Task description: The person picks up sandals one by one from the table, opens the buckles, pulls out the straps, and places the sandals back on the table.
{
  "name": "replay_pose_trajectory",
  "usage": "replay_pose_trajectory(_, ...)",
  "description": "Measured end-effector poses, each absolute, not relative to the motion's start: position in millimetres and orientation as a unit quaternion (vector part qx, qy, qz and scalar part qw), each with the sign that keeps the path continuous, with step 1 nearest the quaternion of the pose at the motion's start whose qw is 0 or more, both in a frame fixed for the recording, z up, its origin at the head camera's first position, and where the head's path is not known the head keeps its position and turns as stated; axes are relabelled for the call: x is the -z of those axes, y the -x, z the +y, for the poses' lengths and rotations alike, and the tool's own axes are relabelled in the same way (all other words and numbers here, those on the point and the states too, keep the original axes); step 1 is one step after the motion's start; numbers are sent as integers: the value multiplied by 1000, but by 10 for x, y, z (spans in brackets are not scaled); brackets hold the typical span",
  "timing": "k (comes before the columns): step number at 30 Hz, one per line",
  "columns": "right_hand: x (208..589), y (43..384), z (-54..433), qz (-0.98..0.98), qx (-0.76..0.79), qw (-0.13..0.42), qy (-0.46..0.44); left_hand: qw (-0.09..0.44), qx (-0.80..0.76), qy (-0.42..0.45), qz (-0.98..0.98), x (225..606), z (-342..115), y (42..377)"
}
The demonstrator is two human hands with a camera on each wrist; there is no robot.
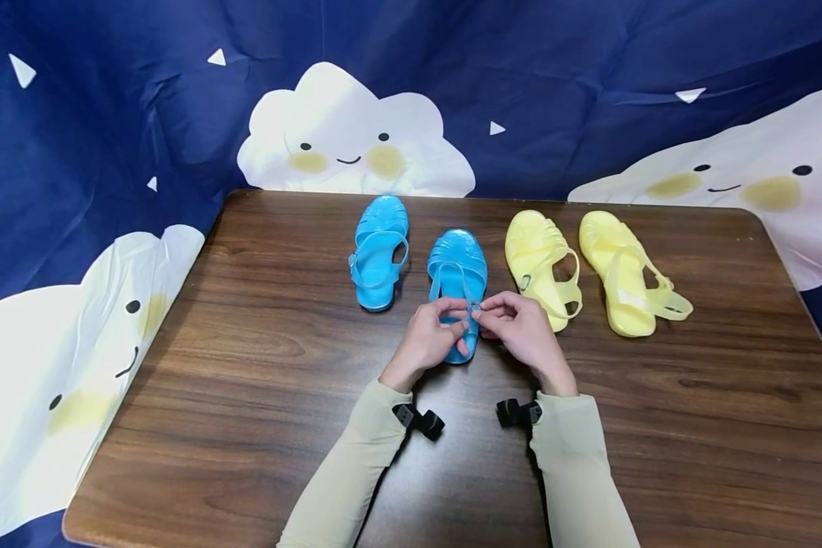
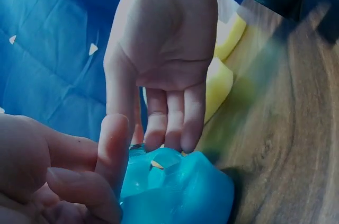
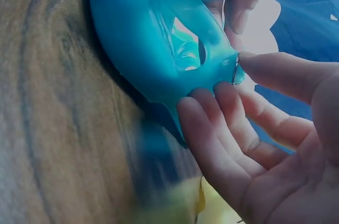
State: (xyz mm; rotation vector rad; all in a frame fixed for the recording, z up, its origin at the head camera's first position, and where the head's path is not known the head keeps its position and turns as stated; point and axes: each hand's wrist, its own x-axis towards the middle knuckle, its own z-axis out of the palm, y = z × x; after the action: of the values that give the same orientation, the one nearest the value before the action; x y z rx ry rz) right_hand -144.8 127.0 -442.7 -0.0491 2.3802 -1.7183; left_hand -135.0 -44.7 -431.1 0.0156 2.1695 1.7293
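A blue jelly sandal lies between both hands, toe pointing away. My left hand is on its inner side, fingers and thumb pinching the ankle strap near the buckle. From the other side my right hand pinches the strap's end at the small metal buckle. In the right wrist view, the right thumb and fingertips meet at the buckle, along the sandal's side. The left wrist view has the left hand over the sandal's heel end, with the right hand facing it.
The other blue sandal stands to the left with its strap around the heel. Two yellow sandals lie to the right, their straps looped outward. All rest on a brown wooden table before a blue cloud-printed curtain.
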Motion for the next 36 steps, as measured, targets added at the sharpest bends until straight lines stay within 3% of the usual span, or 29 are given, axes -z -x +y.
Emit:
replay_pose_trajectory(15,4371,1428,1316,830,550,97,4,222,-640,10,736,4310,-500,1358)
replay_pose_trajectory(26,4375,1435,1280,895,442,20,57,210,-643,3,736,4314,-475,1343)
replay_pose_trajectory(36,4407,1432,1173,914,404,10,31,171,-608,-6,775,4328,-437,1328)
